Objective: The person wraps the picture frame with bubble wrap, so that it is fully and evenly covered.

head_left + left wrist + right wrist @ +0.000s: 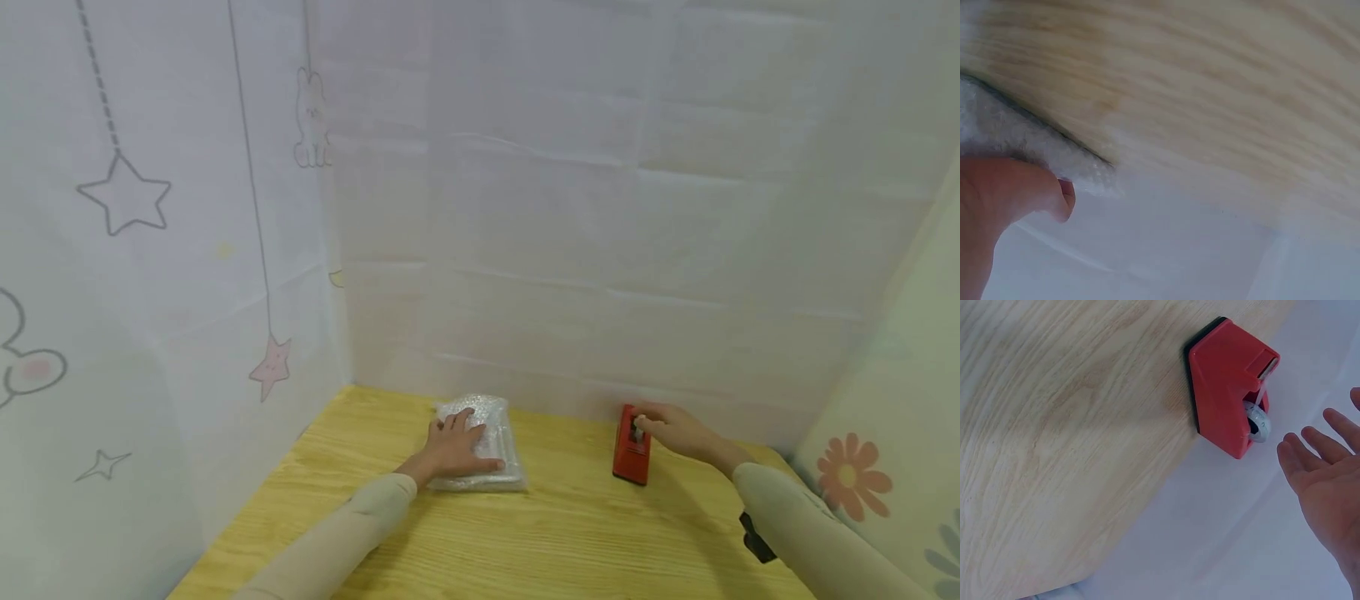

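Taking the dispenser as my landmark, I see it upright on the counter, its long axis running away from me toward the backdrop. My right hand is the nearer one: it hovers just right of the dispenser, so the dispenser lies to that hand's left. Its fingers are loosely extended and I see nothing grasped; whether a fingertip brushes the roll, I cannot tell. My left hand is well left of the dispenser, fingers spread across the package, resting on it without clasping. As for containers, the dispenser carries the roll in its recess; what the package holds beneath its bubble wrap, I cannot make out.
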A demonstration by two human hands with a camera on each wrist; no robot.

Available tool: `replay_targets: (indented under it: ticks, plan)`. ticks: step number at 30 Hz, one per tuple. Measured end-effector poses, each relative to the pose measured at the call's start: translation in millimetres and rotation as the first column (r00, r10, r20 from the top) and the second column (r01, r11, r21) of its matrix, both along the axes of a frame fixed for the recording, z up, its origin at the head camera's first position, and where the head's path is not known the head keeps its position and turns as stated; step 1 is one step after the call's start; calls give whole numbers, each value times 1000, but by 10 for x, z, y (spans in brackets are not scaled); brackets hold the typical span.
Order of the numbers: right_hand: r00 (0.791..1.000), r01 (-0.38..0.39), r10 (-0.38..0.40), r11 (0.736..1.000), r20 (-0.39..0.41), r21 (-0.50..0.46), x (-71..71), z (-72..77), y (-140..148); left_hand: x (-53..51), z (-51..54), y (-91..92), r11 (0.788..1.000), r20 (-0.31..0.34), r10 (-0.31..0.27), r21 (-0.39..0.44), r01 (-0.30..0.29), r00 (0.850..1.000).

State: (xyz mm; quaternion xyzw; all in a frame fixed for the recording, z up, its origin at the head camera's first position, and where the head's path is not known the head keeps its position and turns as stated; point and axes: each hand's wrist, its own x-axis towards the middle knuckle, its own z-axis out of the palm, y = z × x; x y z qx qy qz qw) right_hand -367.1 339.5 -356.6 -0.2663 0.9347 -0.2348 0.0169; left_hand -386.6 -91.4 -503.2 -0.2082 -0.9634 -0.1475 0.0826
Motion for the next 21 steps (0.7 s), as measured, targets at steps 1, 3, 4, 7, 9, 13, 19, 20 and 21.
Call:
replay_targets:
  ticks: [1,3,4,7,9,13,19,20,21]
  plan:
    - [1000,8,-8,1000,-2,-1,-4,-8,16,-15,-20,-4,1000,-1,-1,20,1,1000]
    - [1000,21,-21,1000,-9,-7,-13,-17,41,-10,-19,-7,998,13,-7,55,6,1000]
    - [999,34,-34,999,-14,-7,-20,-23,52,-8,-15,-7,998,21,-7,64,5,1000]
    - [998,52,-53,999,-26,-10,-45,-43,83,7,18,-3,997,34,-5,74,3,999]
    - [997,72,-72,997,-25,0,-67,-65,102,23,36,0,999,48,4,49,-7,999]
    - [996,87,-86,996,-16,29,-95,-111,142,14,21,-1,1000,44,19,22,-20,999]
    - [986,167,-167,986,-9,20,-113,-192,164,24,1,13,999,32,4,46,-6,999]
    - [981,195,-195,981,-1,9,-117,-201,161,35,13,15,999,34,2,49,-4,999]
    - [976,218,-218,976,9,-3,-119,-211,158,36,17,19,999,38,-3,52,1,999]
